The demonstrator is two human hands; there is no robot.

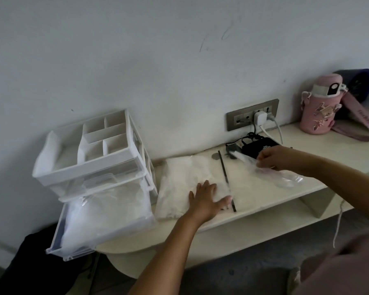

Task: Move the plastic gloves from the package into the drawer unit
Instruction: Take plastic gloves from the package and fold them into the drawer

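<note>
We see a flat clear plastic package (180,179) w/ a black zip strip, lying flat just right of the white plastic drawer unit (136,154). Its translucent bottom drawer (58,235) is pulled out, heaped w/ clear plastic gloves (107,213). One thin clear glove (285,177) stretches out right of the pkg's strip.

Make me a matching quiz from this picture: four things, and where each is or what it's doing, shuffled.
1. left hand
2. right hand
3. lower drawer
4. pink bottle

A. pulled out, holding clear plastic
B. at the far right of the picture
C. rests flat on the package
D. pinches a plastic glove

Pairs: 1-C, 2-D, 3-A, 4-B.
</note>
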